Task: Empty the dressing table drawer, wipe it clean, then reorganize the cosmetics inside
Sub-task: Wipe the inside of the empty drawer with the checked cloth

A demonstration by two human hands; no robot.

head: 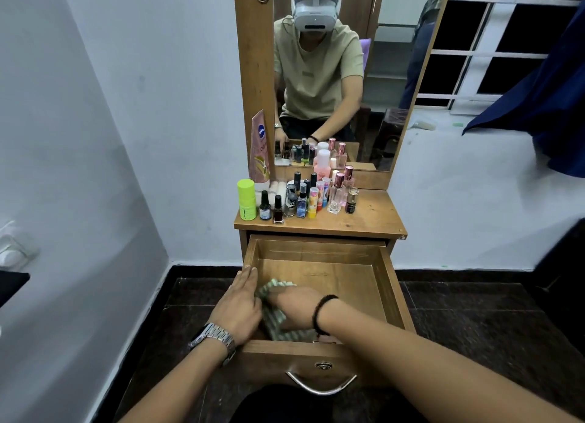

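Now the brown wooden drawer [392, 283] stands pulled out wide beneath the wooden desk [373, 215], bare inside but for a green-and-white checked cloth [275, 323] bunched in its near left corner. Right hand [292, 305], black band on the wrist, presses down on that cloth, fingers curled over it. Left hand [240, 308], with a metal watch, lies flat with straight fingers along the drawer's left wall, touching the cloth's edge. Up on the desk, the cluster of small cosmetic bottles [300, 198] is lined up before the mirror [342, 74].
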